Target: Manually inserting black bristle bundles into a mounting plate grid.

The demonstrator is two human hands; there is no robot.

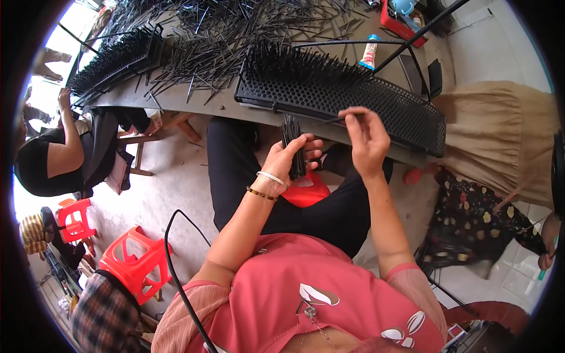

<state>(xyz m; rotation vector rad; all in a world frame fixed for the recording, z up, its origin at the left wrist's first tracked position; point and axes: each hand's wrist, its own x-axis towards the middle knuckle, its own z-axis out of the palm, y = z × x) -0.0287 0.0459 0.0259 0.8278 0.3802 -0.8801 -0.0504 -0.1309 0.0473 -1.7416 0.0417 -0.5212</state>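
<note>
A bundle of thin black sticks stands upright in my left hand, the fingers wrapped round it above my lap. My right hand pinches a single thin black stick between thumb and fingertips, its free end pointing left. Just beyond that hand lies a long black perforated rack, slanting down to the right along the table edge. Many black sticks poke up from its holes at the left and far side, while its right part shows bare holes. Whether the pinched stick touches the rack I cannot tell.
Loose black sticks cover the table's far side. A tube and a red tray lie beyond the rack. Another filled rack is at left, with a person beside it. Red stools stand at lower left; someone in floral clothing is at right.
</note>
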